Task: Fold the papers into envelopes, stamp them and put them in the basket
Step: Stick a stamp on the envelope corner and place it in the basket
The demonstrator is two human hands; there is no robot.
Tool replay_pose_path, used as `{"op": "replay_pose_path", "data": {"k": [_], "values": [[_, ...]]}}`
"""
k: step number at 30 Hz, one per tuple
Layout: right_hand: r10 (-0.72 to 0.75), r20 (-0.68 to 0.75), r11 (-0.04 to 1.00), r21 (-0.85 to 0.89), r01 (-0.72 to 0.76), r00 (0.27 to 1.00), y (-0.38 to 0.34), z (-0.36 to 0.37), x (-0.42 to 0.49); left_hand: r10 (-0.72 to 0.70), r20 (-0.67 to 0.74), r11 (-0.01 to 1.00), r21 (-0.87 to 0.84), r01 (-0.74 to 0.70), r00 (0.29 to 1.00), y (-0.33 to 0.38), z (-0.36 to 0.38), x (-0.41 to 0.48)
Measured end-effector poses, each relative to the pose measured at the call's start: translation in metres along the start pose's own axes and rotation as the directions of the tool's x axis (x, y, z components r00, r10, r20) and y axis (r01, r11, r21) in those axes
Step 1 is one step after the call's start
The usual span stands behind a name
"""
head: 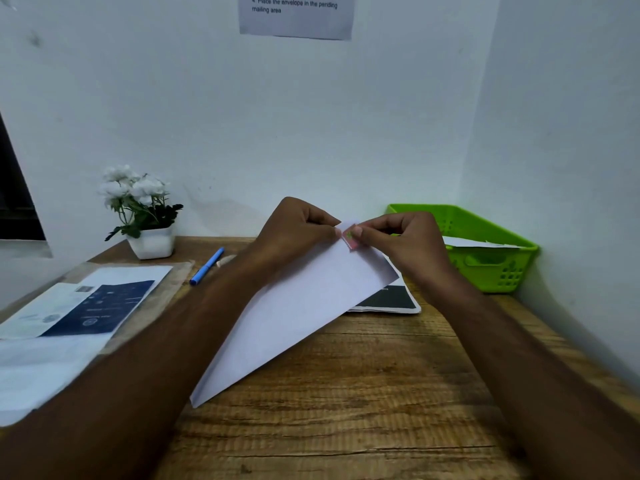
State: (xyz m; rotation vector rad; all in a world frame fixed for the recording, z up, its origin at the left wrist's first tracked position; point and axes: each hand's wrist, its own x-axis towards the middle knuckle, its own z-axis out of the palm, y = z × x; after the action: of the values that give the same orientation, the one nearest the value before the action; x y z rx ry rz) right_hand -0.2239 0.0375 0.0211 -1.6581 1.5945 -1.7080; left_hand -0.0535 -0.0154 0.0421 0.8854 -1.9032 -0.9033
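Note:
A white folded envelope (294,313) is held tilted above the wooden desk, its far corner raised. My left hand (298,230) pinches that far corner. My right hand (405,237) pinches a small pink and green stamp (349,239) against the same corner, right beside my left fingertips. A green plastic basket (491,265) stands at the back right against the wall, with a white paper (478,242) lying inside it.
A potted white flower (142,216) stands at the back left, with a blue pen (207,266) beside it. Papers in a clear sleeve (72,310) lie on the left. A dark-printed sheet (391,299) lies under the envelope. A notice (296,15) hangs on the wall.

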Motion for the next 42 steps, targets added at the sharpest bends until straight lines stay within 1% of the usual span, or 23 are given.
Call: {"op": "replay_pose_path", "data": {"k": [8, 11, 16, 22, 26, 28, 33, 37, 42], "values": [[0.012, -0.033, 1.000, 0.001, -0.012, 0.999, -0.001, 0.003, -0.002, 0.011, 0.003, 1.000, 0.019, -0.011, 1.000, 0.000, 0.001, 0.000], [0.013, -0.047, 1.000, 0.001, -0.013, 0.999, -0.003, 0.004, -0.003, 0.041, -0.015, 0.999, 0.032, -0.041, 0.999, 0.000, 0.002, 0.001], [-0.010, -0.058, 1.000, -0.028, 0.008, 0.998, -0.004, 0.006, -0.003, 0.100, -0.005, 0.994, 0.048, -0.099, 0.995, -0.002, 0.002, 0.004], [0.008, -0.053, 0.999, -0.039, -0.010, 0.999, -0.004, 0.006, -0.005, 0.181, -0.015, 0.975, 0.131, -0.177, 0.983, -0.006, 0.004, 0.007], [0.018, -0.034, 1.000, -0.017, -0.019, 0.999, -0.005, 0.005, -0.005, 0.287, -0.024, 0.928, 0.253, -0.272, 0.957, -0.008, 0.005, 0.008], [0.016, -0.032, 1.000, -0.008, -0.016, 0.999, -0.006, 0.005, -0.005, 0.318, -0.023, 0.913, 0.279, -0.299, 0.948, -0.008, 0.006, 0.008], [0.066, -0.086, 0.997, 0.032, -0.064, 0.994, -0.004, 0.003, -0.003, 0.319, -0.033, 0.910, 0.288, -0.297, 0.947, -0.008, 0.005, 0.009], [0.064, -0.075, 0.997, 0.046, -0.061, 0.995, -0.003, 0.001, -0.002, 0.337, -0.031, 0.907, 0.281, -0.315, 0.941, -0.010, 0.007, 0.010], [0.121, -0.026, 0.985, 0.128, -0.117, 0.992, -0.007, -0.001, -0.004, 0.322, -0.042, 0.924, 0.231, -0.305, 0.946, -0.011, 0.006, 0.011]]}}
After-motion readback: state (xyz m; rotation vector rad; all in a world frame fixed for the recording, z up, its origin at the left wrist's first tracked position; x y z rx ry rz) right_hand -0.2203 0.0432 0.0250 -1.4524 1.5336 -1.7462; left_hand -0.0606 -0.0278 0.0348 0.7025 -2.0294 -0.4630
